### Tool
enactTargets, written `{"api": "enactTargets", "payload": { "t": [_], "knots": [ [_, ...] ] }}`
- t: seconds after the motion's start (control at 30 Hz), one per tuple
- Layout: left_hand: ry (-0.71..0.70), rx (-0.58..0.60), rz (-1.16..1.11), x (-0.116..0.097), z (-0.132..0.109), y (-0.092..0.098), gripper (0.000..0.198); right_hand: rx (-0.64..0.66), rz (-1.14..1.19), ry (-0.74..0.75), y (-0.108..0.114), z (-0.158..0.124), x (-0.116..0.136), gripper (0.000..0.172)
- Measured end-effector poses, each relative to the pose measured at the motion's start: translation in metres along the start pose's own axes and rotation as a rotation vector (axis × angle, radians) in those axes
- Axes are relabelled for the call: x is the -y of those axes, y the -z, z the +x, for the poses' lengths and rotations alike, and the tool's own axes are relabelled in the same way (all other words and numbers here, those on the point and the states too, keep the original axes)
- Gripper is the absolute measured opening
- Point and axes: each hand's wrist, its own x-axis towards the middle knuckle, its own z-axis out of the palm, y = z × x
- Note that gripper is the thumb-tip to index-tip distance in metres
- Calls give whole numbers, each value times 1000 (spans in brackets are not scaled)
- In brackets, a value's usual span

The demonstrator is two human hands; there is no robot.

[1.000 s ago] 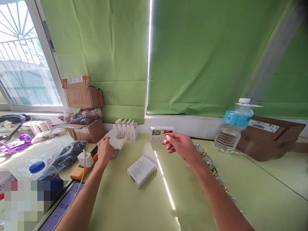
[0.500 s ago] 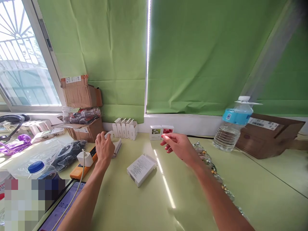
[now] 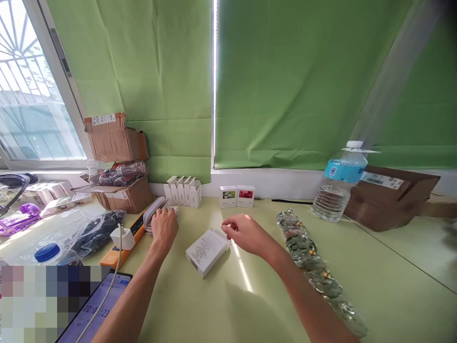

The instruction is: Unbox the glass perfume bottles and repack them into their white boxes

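Observation:
My left hand [image 3: 164, 226] is on a stack of folded paper leaflets [image 3: 153, 212] at the left, its fingers bent down over a white leaflet edge that shows past the fingertips. Toward the middle, a white box [image 3: 207, 252] printed with dark text lies flat on the table, its open end facing right. Just beyond that end hovers my right hand [image 3: 246, 234], thumb and forefinger curled together with nothing visible in them. Several slim white boxes [image 3: 183, 193] stand in a row behind the leaflets, their top flaps up.
Two small picture boxes, one green [image 3: 228, 196] and one red [image 3: 245, 196], stand by the wall. Clear-wrapped trinkets [image 3: 303, 250] form a line at right, near a water bottle [image 3: 333, 190] and a carton [image 3: 389, 200]. An orange power strip [image 3: 114, 257] and phone [image 3: 96, 305] lie left.
My right hand has come down and left, from in front of the red picture box to beside the flat white box. My left hand has shifted slightly right and down over the leaflets.

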Motion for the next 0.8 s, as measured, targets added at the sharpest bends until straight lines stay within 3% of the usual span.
{"api": "enactTargets", "payload": {
  "t": [0.13,0.33,0.43,0.57,0.67,0.73,0.8],
  "knots": [
    [-3,63,-148,-11,5,12,32,-1,-87,-65,-11,2,-4,31],
    [-138,400,-490,-26,2,7,38,119,-21,-193,-56,9,-12,45],
    [-156,533,-620,-29,-4,4,47,80,80,-199,-69,15,-17,35],
    [-269,657,-836,-33,-7,9,45,-28,122,-163,-64,22,-19,21],
    [-328,598,-979,-39,-6,7,40,-216,74,-88,-56,25,-20,23],
    [-308,466,-1032,-43,-6,-2,45,-317,30,-70,-54,25,-22,33],
    [-272,301,-1046,-47,-8,-13,47,-330,22,-96,-56,25,-26,46]
  ]
}}
